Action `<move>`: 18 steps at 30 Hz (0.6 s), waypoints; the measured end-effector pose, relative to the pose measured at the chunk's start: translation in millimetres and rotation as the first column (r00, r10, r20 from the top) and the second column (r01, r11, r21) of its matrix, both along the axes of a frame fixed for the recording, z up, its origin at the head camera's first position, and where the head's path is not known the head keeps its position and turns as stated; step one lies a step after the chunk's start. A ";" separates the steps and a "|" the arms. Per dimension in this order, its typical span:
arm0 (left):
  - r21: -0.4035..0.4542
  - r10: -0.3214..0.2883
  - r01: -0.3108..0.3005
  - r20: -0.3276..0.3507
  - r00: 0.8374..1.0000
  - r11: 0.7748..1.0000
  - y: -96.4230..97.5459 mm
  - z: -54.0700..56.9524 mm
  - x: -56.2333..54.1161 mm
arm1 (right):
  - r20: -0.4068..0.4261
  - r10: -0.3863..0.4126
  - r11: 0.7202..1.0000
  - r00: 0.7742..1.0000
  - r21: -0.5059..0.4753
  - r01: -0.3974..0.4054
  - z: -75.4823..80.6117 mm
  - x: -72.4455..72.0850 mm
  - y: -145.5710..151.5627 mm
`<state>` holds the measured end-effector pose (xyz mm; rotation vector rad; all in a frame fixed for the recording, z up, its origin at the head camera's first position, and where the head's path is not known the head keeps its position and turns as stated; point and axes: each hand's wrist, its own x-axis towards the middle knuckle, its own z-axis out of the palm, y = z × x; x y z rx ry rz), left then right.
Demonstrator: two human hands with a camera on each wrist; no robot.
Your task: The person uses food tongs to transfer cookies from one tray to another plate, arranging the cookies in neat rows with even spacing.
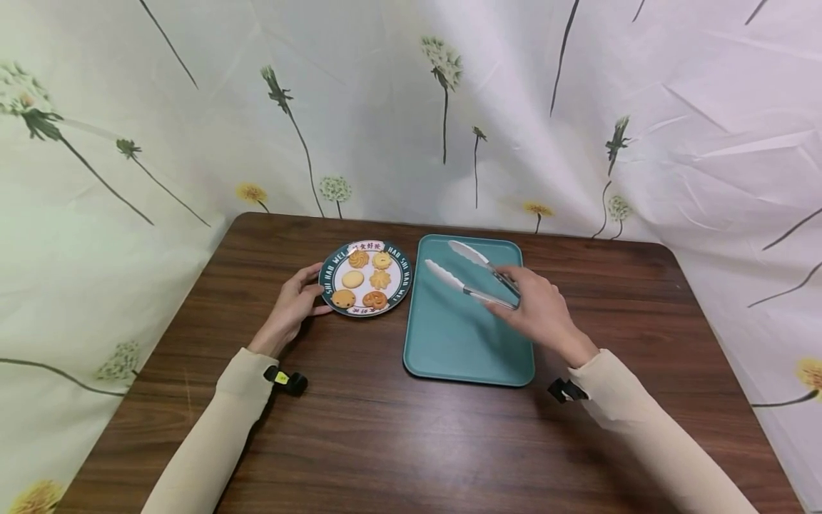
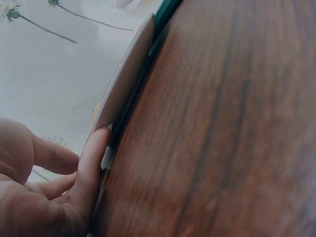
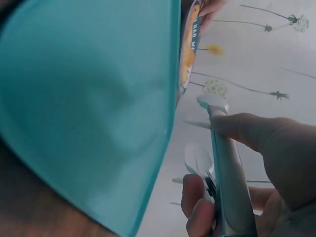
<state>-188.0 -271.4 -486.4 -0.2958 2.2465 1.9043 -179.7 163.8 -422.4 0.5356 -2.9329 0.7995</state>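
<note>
My left hand [image 1: 292, 305] grips the left rim of a round plate [image 1: 404, 274] with a dark green lettered border. In the left wrist view the thumb [image 2: 91, 158] lies against the underside of the plate [image 2: 123, 81], and a narrow dark gap shows beneath it. Several cookies [image 1: 352, 279] of different shapes lie on the plate, among them a pretzel-shaped one [image 1: 375, 300]. My right hand [image 1: 539, 308] holds metal tongs [image 1: 472, 255] above a teal tray [image 1: 443, 343]. The tongs' arms are spread, pointing left toward the plate, with nothing between their tips.
The tray lies just right of the plate on a dark wooden table [image 1: 359, 428]. Behind the table's back edge hangs a pale cloth [image 1: 385, 107] printed with dandelions. Both wrists wear black straps.
</note>
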 end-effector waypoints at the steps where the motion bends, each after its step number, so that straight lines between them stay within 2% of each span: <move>1: 0.001 -0.001 0.001 -0.001 1.000 1.000 0.1 0.2 -0.1 | -0.001 -0.008 1.000 1.000 -0.010 0.008 -1.5 0.4 2.3; 10: -0.002 0.000 0.000 -0.001 1.000 1.000 0.7 1.2 0.0 | 0.005 -0.113 0.988 0.994 -0.102 0.113 -14.5 3.1 25.8; 18: 0.004 0.003 -0.003 0.000 1.000 1.000 0.2 0.2 -0.9 | 0.029 -0.222 0.961 0.974 -0.161 0.224 -25.6 2.5 46.0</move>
